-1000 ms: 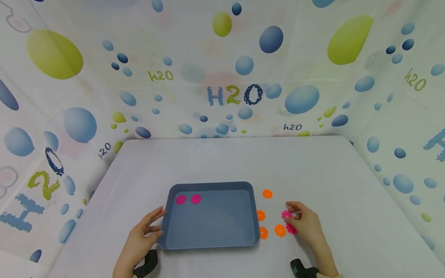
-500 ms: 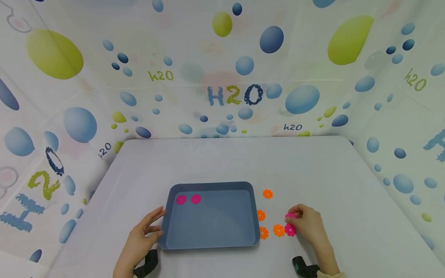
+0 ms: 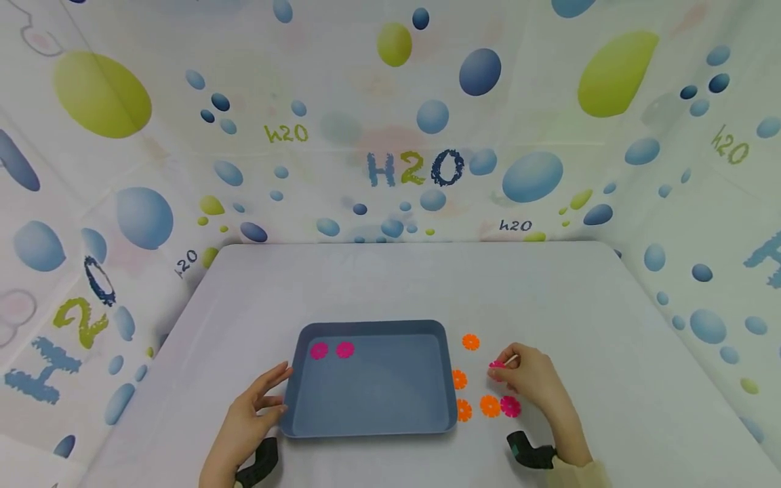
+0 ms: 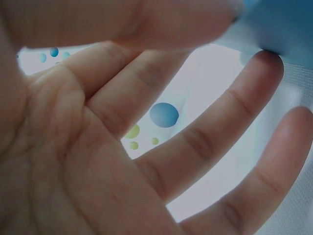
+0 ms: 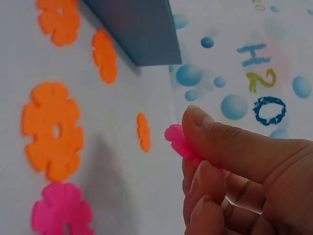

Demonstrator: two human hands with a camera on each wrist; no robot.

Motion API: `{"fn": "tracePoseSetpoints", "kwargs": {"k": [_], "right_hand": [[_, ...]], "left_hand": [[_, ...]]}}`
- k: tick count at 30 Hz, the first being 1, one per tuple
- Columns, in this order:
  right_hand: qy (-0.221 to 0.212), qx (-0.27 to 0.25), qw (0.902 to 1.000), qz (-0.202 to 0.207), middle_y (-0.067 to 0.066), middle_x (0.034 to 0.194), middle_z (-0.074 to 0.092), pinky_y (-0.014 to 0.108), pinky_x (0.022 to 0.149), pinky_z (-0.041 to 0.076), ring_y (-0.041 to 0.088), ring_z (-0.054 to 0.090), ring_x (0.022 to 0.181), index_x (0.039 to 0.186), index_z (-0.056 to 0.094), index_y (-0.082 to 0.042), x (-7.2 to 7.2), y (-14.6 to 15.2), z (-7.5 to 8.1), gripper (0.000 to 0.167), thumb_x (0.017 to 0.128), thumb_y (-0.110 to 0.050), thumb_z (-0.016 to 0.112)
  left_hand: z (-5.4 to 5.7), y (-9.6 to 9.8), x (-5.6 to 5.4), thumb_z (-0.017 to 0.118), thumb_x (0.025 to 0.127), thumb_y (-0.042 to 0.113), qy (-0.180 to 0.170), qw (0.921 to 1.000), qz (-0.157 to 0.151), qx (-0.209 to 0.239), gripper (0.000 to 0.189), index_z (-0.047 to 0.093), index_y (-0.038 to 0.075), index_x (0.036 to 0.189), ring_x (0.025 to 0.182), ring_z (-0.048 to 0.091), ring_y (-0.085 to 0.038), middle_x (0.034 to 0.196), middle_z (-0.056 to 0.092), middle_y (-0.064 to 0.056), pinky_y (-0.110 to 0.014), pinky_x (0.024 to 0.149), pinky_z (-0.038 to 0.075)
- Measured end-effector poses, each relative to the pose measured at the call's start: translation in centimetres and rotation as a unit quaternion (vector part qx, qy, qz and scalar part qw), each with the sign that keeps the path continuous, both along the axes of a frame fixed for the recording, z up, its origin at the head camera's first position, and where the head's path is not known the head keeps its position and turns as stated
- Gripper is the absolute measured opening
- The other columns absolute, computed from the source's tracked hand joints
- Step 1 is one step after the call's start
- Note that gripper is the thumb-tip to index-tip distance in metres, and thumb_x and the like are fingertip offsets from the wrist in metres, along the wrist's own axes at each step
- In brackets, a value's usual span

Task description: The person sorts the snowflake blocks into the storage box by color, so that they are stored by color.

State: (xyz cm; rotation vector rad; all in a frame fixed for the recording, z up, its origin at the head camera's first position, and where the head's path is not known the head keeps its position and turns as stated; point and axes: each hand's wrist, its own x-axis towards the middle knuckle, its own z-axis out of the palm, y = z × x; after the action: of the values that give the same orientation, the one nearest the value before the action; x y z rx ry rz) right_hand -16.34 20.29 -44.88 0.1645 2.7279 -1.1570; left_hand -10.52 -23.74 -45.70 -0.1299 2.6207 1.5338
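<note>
The right hand [image 3: 533,374] pinches a pink flower-shaped disc [image 5: 177,140] between thumb and fingers above the white counter [image 3: 403,281], beside the blue-gray tray [image 3: 378,396]; the left hand [image 3: 247,415] (fingers loosely spread) merely touches the tray's left side.

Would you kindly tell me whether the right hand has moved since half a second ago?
Yes: judged against the tray, the right hand has moved slightly left, towards it, and up the head view.

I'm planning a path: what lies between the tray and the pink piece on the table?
The head view shows two orange pieces between the tray and the pink piece.
</note>
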Motion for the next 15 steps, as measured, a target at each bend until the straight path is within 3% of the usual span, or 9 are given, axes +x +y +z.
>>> {"fn": "tracePoseSetpoints", "kwargs": {"k": [4,9,15], "right_hand": [[-0.003,-0.057,0.9984,-0.002,0.004,0.065,0.061,0.031,0.055,0.049,0.021,0.058,0.056,0.098,0.061,-0.004,-1.1,-1.0,1.1,0.03,0.08,-0.022,0.078],[0.003,-0.116,0.9932,0.007,0.008,0.065,0.063,0.034,0.058,0.052,0.028,0.061,0.059,0.1,0.062,-0.005,-2.2,-2.0,2.3,0.033,0.081,-0.026,0.079],[0.004,-0.158,0.9873,0.021,0.017,0.07,0.066,0.032,0.055,0.052,0.027,0.06,0.057,0.101,0.062,-0.006,-3.1,-3.0,3.1,0.035,0.081,-0.029,0.078]], "left_hand": [[0.1,0.1,0.0,0.058,0.086,-0.011,0.011,0.9999,-0.003,0.001,0.068,0.041,0.012,0.147,0.105,0.064,-0.031,0.144,0.051,-0.018,-0.02,0.073,0.053],[0.2,0.1,0.0,0.057,0.087,-0.01,0.0,1.0,0.0,0.006,0.067,0.04,0.014,0.147,0.107,0.063,-0.031,0.146,0.049,-0.016,-0.02,0.072,0.053],[0.1,0.0,0.1,0.056,0.087,-0.01,-0.009,0.9999,-0.001,0.011,0.067,0.039,0.014,0.148,0.108,0.062,-0.032,0.147,0.048,-0.016,-0.02,0.073,0.053]]}}
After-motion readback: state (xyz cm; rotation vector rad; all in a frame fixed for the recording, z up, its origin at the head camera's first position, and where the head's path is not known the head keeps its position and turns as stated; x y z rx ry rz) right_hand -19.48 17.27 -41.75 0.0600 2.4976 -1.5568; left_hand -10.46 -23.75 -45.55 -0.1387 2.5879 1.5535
